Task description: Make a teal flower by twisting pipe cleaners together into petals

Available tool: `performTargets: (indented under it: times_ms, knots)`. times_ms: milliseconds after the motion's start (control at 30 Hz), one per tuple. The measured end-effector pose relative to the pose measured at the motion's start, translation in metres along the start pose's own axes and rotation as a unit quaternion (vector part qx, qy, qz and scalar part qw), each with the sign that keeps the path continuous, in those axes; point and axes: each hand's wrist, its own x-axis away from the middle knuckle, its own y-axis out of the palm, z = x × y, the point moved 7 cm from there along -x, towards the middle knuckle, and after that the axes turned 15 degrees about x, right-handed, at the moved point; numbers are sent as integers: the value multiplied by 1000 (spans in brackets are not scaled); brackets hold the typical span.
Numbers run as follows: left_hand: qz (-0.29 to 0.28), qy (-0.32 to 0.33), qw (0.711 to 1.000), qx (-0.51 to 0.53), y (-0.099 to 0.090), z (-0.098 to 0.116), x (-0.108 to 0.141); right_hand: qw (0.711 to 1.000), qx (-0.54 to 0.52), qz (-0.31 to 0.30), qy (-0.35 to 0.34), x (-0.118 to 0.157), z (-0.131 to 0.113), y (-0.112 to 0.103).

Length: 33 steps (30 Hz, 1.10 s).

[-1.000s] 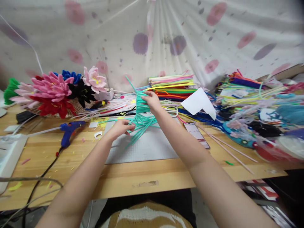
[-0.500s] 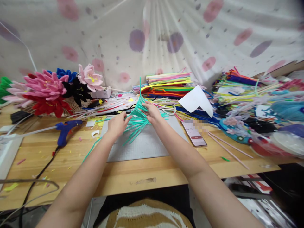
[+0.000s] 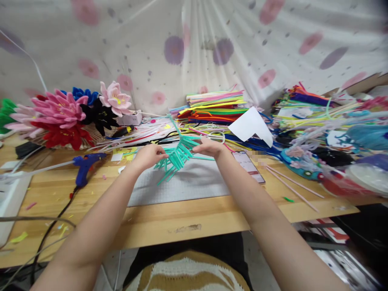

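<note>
A teal pipe cleaner piece (image 3: 181, 155) is raised over the grey cutting mat (image 3: 182, 188), tilted, with many thin strips fanning down and one stem pointing up to the left. Its left edge is pinched between the thumb and fingers of my left hand (image 3: 150, 157). My right hand (image 3: 209, 148) grips it at the right edge, fingers pointing left; the exact fingertip contact is partly hidden. More teal pipe cleaners (image 3: 203, 158) lie on the mat behind the piece.
To the left are a blue glue gun (image 3: 85, 166) with its cord and a bunch of fuzzy flowers (image 3: 60, 113). Bundled pipe cleaners (image 3: 215, 107) lie at the back. A phone (image 3: 249, 166), white paper (image 3: 250, 126) and pink pipe cleaners (image 3: 292, 188) are on the right.
The teal piece has tipped over, its stem leaning left instead of upright. My right hand has moved right and slightly down, to the piece's right edge. My left hand stays near the left edge.
</note>
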Motion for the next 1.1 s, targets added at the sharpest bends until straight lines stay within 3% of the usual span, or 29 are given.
performTargets:
  times_ms: [100, 233, 333, 467, 567, 667, 767, 867, 967, 1100]
  knots:
    - [13, 33, 995, -97, -6, 12, 2, 992, 84, -93, 13, 10, -11, -6]
    - [-2, 23, 989, -144, -6, 25, 1, 953, 282, -15, 111, -1, -7, -20]
    - [-5, 13, 996, -93, -5, 25, -2, 928, 355, 11, 117, -10, 1, -6]
    - [-41, -37, 991, 120, 6, 3, -6, 947, 290, 111, 87, -13, 15, 2]
    - [-60, -72, 934, 345, 18, -13, -5, 949, 260, 173, 46, -13, 20, -3]
    - [-86, -72, 887, 447, 29, -18, -3, 945, 266, 192, 6, -14, 19, -6]
    - [-91, -71, 862, 494, 35, -18, -2, 942, 258, 214, -15, -13, 16, -7]
    - [-68, -59, 854, 512, 36, -16, -3, 941, 234, 246, -10, -10, 15, -7]
    - [-39, -40, 870, 489, 37, -13, -5, 943, 213, 254, -16, -10, 12, -3]
    - [-13, -10, 915, 404, 40, -9, -9, 968, 123, 220, -10, -14, 14, 4]
